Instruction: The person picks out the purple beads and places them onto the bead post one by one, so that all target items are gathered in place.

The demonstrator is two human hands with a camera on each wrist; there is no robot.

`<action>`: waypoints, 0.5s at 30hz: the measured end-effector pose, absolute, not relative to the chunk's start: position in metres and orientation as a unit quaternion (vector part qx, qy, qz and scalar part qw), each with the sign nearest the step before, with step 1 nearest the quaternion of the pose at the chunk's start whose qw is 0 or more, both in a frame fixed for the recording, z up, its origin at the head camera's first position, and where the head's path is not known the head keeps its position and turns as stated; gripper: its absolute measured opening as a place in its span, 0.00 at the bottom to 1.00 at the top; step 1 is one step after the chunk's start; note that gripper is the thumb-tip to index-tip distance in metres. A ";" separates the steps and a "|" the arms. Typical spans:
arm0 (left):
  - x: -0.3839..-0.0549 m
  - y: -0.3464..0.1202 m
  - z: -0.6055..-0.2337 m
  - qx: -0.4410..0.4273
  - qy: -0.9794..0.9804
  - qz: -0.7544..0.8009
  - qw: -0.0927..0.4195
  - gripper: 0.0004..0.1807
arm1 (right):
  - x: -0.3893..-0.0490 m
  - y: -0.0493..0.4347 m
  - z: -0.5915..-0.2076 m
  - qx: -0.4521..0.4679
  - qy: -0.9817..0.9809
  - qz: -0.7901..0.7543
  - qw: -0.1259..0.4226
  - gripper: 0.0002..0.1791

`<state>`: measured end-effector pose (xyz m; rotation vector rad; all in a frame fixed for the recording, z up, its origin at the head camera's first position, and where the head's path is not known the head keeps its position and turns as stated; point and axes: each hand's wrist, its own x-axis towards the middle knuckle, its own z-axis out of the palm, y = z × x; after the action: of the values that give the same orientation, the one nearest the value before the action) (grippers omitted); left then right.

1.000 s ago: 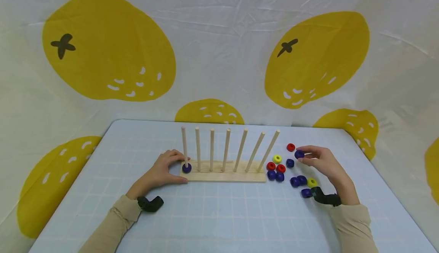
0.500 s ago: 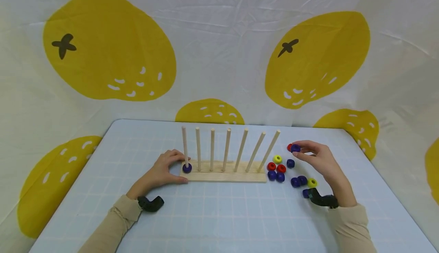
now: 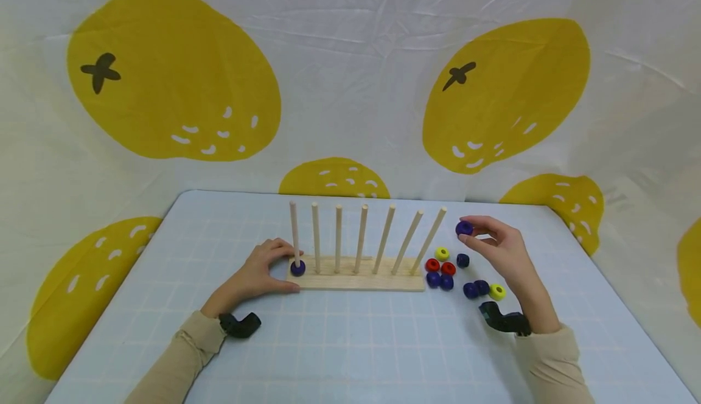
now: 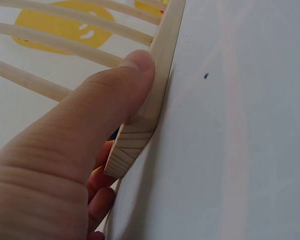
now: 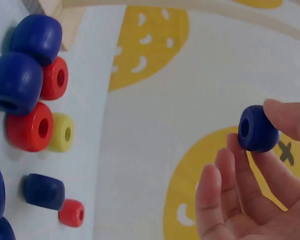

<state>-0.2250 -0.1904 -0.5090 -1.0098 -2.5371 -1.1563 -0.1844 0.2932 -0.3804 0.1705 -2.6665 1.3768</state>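
Observation:
My left hand (image 3: 256,275) grips the left end of a wooden peg board (image 3: 356,283), its thumb on the front edge; the left wrist view shows the fingers reaching around the end. Several upright pegs rise from the board. A blue bead (image 3: 298,268) sits at the bottom of the leftmost peg. Over the table's right side, my right hand (image 3: 506,252) pinches another blue bead (image 5: 259,129) between thumb and fingertips, held up off the table. The hole of that bead faces left in the right wrist view.
Loose beads lie right of the board: two red beads (image 3: 432,265) and a yellow bead (image 3: 442,254) close by, several blue beads (image 3: 446,282), and another yellow bead (image 3: 497,292) nearer the right wrist. A farther red bead (image 5: 71,213) shows in the right wrist view.
My right hand has moved left and a little upward with the blue bead, which now covers the farther red bead in the head view. The left hand and board stay still.

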 end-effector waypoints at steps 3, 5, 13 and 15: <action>-0.226 -0.191 -0.510 -0.344 -0.850 -0.388 0.096 0.35 | -0.182 0.287 -0.378 0.064 -0.874 0.475 0.081 0.24; -0.226 -0.191 -0.510 -0.345 -0.849 -0.389 0.097 0.35 | -0.181 0.283 -0.376 0.071 -0.866 0.487 0.089 0.24; -0.226 -0.190 -0.509 -0.335 -0.854 -0.390 0.083 0.36 | -0.177 0.273 -0.365 0.102 -0.835 0.525 0.132 0.21; -0.225 -0.191 -0.508 -0.331 -0.856 -0.389 0.081 0.36 | -0.177 0.270 -0.360 0.110 -0.829 0.529 0.141 0.20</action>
<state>-0.2255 -0.1906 -0.5080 -0.9899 -2.5582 -1.1619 -0.1766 0.2699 -0.3603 0.3168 -2.3945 1.5281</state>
